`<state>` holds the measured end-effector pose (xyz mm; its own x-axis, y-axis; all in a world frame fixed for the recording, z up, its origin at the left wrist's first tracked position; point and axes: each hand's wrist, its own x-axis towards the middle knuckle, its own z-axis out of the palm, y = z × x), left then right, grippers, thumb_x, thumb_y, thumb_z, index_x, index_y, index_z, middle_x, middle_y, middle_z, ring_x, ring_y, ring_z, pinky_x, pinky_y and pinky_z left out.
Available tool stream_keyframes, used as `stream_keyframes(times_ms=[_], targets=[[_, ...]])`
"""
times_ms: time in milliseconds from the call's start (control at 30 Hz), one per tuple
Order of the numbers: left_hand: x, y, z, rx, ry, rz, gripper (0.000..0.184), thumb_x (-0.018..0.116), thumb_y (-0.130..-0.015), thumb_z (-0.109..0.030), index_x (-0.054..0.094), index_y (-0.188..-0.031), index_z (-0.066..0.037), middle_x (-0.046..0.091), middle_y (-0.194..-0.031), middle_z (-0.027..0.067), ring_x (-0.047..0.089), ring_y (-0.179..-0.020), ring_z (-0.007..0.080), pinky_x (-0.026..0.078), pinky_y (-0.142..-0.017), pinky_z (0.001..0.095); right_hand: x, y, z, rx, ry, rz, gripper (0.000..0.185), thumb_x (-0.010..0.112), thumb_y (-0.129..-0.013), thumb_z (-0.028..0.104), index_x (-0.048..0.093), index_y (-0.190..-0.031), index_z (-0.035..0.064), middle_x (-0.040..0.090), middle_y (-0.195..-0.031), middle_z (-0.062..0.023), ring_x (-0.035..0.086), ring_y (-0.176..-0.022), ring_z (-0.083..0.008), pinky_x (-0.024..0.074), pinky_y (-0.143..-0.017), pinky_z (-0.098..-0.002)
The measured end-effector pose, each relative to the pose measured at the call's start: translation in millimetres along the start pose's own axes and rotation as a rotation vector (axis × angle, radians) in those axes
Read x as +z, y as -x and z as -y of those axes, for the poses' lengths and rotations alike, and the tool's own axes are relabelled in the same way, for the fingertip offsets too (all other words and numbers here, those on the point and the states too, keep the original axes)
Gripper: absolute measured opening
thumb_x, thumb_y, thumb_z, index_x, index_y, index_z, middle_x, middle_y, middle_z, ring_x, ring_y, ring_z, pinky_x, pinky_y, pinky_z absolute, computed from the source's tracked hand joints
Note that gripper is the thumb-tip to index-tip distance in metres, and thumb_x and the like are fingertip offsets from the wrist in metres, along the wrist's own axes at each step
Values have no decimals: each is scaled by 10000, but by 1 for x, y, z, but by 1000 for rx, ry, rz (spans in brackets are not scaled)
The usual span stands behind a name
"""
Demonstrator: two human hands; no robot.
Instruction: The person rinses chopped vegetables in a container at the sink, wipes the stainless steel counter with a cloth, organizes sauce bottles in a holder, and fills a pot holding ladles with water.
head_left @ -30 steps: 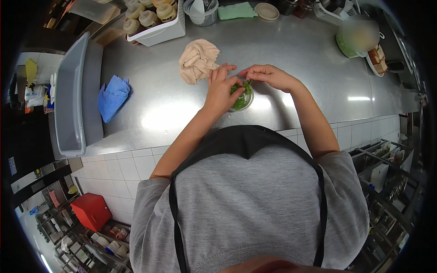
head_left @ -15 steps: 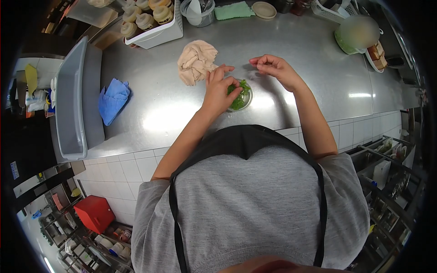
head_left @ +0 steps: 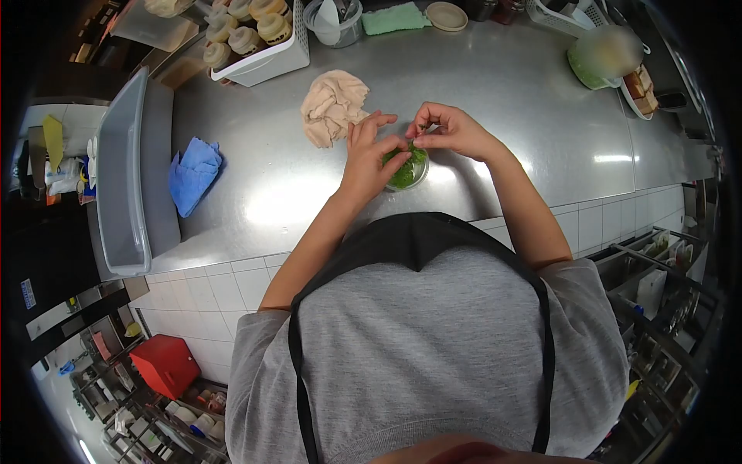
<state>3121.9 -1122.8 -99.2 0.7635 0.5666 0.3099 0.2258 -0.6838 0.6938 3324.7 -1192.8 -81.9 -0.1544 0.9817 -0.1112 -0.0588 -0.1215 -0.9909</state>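
A small clear bowl (head_left: 424,175) stands on the steel counter in front of me, with green leafy herbs (head_left: 402,177) in it. Over its left side, my left hand (head_left: 369,152) pinches a bit of the green herb between thumb and index finger, its other fingers lifted. From the right, my right hand (head_left: 452,133) meets it above the bowl's far rim, thumb and fingertips closed on the same herb. The fingers partly cover the herb piece. Just beyond my left hand lies a crumpled beige cloth (head_left: 334,107).
At left are a folded blue cloth (head_left: 195,176) and a grey tub (head_left: 124,178). Along the back stand a white basket of squeeze bottles (head_left: 270,66), a clear utensil container (head_left: 335,27), a green cloth (head_left: 396,19) and a round lid (head_left: 447,17). A container of greens (head_left: 585,71) is far right.
My right hand has moved left and down to the herbs, and its fingertips now meet those of my left hand. My left hand has stayed nearly in place.
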Motion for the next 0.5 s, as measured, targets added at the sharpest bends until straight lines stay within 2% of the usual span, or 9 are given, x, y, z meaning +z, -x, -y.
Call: stream_keyframes(times_ms=[67, 200, 267, 400, 467, 500], targets=[[1, 0, -1, 10, 8, 6, 110, 715, -745, -199, 647, -817, -150, 479, -1227, 64, 355, -1266, 340, 176, -1041, 588, 0, -1, 0, -5, -8, 52, 174, 670, -813, 61, 509, -880, 73, 601, -932, -22, 558, -890, -100, 442, -829, -263], [0, -1, -4, 12, 12, 16, 108, 712, -748, -198, 643, -814, -147, 478, -1230, 64, 357, -1265, 338, 174, -1043, 587, 0, -2, -2, -19, -14, 8, 189, 680, -790, 57, 503, -856, 67, 613, -871, -17, 549, -808, -84, 445, -766, -245], [0, -2, -5, 43, -19, -10, 120, 734, -718, -135, 649, -797, -110, 504, -1210, 86, 390, -1231, 346, 289, -995, 456, -1, 0, -1, -19, -73, -73, 176, 659, -810, 45, 499, -869, 86, 590, -869, -1, 551, -841, -82, 434, -783, -238], [0, 0, -2, 21, -17, -3, 121, 734, -717, -130, 639, -787, -103, 502, -1211, 86, 392, -1227, 345, 290, -997, 453, -17, 3, -2, -5, -86, -245, 172, 651, -816, 48, 493, -862, 98, 583, -861, 6, 545, -831, -80, 423, -758, -225], [-5, 1, 2, 33, -54, 42, 297, 765, -686, -179, 610, -927, -102, 477, -1245, 105, 377, -1237, 352, 288, -1007, 458, -27, 10, -5, -24, -81, -300, 165, 656, -815, 57, 502, -855, 100, 591, -858, 12, 545, -814, -72, 426, -728, -219], [-11, 0, 0, 43, -57, 42, 297, 765, -686, -179, 610, -927, -102, 477, -1245, 105, 377, -1237, 352, 288, -1007, 458, -33, 14, -5, -43, -76, -353, 158, 660, -814, 66, 510, -847, 101, 599, -854, 19, 546, -797, -64, 428, -698, -213]])
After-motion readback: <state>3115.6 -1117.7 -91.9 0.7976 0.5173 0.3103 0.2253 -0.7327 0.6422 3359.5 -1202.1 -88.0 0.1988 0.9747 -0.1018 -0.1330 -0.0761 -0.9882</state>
